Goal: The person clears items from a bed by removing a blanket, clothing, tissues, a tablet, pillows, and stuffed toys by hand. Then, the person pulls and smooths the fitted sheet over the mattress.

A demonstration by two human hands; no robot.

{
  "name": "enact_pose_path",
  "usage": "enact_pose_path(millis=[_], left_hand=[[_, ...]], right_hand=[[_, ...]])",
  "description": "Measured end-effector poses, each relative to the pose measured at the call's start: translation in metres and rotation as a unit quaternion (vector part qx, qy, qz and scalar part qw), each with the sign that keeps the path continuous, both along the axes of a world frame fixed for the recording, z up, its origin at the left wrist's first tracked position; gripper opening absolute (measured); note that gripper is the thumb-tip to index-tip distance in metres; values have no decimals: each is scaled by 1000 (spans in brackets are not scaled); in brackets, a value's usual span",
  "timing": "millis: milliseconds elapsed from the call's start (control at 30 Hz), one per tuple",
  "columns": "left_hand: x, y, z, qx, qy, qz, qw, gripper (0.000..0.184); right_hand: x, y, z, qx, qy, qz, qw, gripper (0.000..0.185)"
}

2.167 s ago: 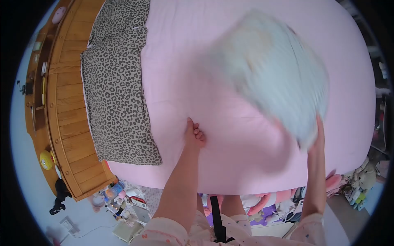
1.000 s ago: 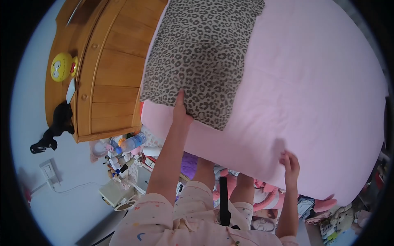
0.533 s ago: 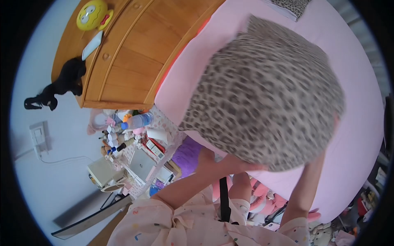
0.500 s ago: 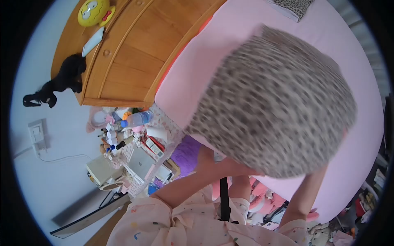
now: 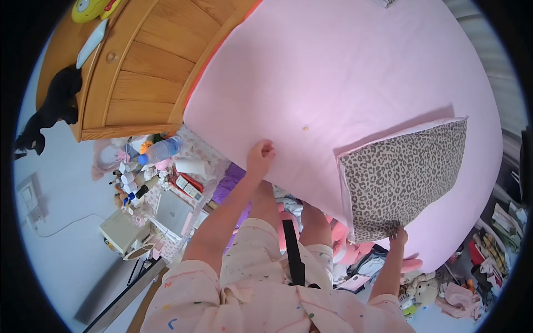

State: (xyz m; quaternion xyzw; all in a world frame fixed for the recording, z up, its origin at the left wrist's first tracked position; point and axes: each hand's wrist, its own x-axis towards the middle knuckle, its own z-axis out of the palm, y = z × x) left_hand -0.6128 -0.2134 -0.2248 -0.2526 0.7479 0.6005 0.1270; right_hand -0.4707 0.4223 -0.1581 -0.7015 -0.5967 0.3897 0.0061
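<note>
A leopard-print pillow (image 5: 408, 172) with a pale pink edge lies tilted on the pink bed sheet (image 5: 311, 72), toward the right. My right hand (image 5: 398, 236) grips its near edge, fingers closed on the fabric. Over the near left part of the bed, my left hand (image 5: 261, 158) is apart from the pillow, its fingers loosely curled with nothing visible in them. A small yellowish spot (image 5: 305, 128) shows on the sheet between my left hand and the pillow.
A wooden headboard (image 5: 150, 72) borders the bed at left, carrying a black cat figure (image 5: 55, 105). A cluttered bedside table holds a water bottle (image 5: 161, 150) and a white box (image 5: 127, 227). Clothes (image 5: 494, 250) and plush toys (image 5: 426, 289) crowd the lower right.
The pillow, held up in front of me before, has come down to the right onto the bed. My left hand has let go and moved left. The view has shifted.
</note>
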Motion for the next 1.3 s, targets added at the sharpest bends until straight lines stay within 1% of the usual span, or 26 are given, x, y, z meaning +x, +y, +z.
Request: enact_pose_path(millis=[33, 67, 100, 133, 167, 200, 233, 267, 367, 433, 467, 500, 533, 567, 600, 633, 667, 700, 733, 800, 833, 867, 933, 1033, 1167, 1300], left_hand=[[-13, -2, 13, -34, 6, -1, 999, 32], [-22, 0, 21, -32, 4, -5, 999, 32], [-31, 5, 27, -63, 35, -13, 997, 33], [-40, 10, 30, -94, 68, -20, 993, 33], [-48, 19, 31, -94, 66, -22, 993, 33], [-56, 33, 31, -101, 100, -25, 989, 33], [-64, 47, 33, -108, 134, -28, 985, 34], [-73, 59, 40, -106, 133, -29, 985, 34], [-98, 87, 48, -129, 114, -86, 981, 30], [-108, 96, 36, -202, 100, -118, 967, 21], [-111, 97, 29, -209, 93, -113, 967, 21], [-113, 93, 19, -264, 134, -133, 946, 17], [-112, 88, 11, -322, 172, -152, 918, 13], [-109, 89, 6, -307, 204, -122, 922, 11], [-99, 83, 4, -293, 236, -92, 922, 10], [-89, 67, 17, -312, 224, -85, 919, 10], [-83, 58, 42, -71, 99, 1, 993, 10], [-77, 50, 58, 182, -26, 93, 979, 12], [-62, 37, 63, 171, -28, 104, 979, 12], [-27, 1, 73, 261, -55, 237, 934, 14], [-11, -16, 80, 265, -66, 283, 919, 15], [4, -35, 88, 272, -78, 329, 901, 17], [30, -71, 102, 343, -19, 384, 857, 21], [44, -108, 124, 352, -8, 407, 843, 25], [38, -120, 150, 330, -20, 385, 862, 24], [37, -119, 156, 333, -12, 382, 862, 24]], right_hand=[[-6, -17, -9, 220, -84, 191, 953, 59], [-20, -38, -2, 357, -110, 335, 865, 62], [-46, -76, 13, 422, -61, 404, 809, 57], [-73, -111, 25, 429, 57, 475, 766, 50], [-108, -159, 52, 285, 115, 431, 849, 47], [-119, -167, 38, 270, 203, 477, 811, 41], [-141, -194, 50, 215, 204, 483, 824, 37], [-159, -212, 47, 115, 271, 454, 841, 32], [-212, -260, 46, -100, 314, 400, 855, 24], [-243, -287, 30, -261, 323, 273, 868, 29], [-256, -292, 13, -271, 319, 274, 866, 29], [-268, -295, -11, -418, 336, 157, 829, 31], [-281, -302, -30, -553, 335, 32, 762, 34], [-293, -314, -44, -597, 329, -31, 731, 35], [-297, -329, -55, -617, 315, -31, 721, 35], [-301, -343, -64, -634, 311, -90, 702, 35], [-306, -356, -72, -647, 308, -148, 682, 34], [-303, -366, -82, -627, 308, -135, 703, 34], [-302, -373, -84, -637, 297, -134, 699, 34], [-306, -383, -76, -530, 285, -103, 792, 33], [-311, -387, -69, -512, 260, -121, 810, 33], [-309, -385, -72, -510, 254, -117, 814, 33], [-310, -378, -80, -543, 253, -106, 794, 34], [-313, -384, -78, -510, 221, -92, 826, 34], [-312, -385, -81, -502, 230, -68, 831, 36], [-314, -384, -84, -498, 210, -76, 838, 37]])
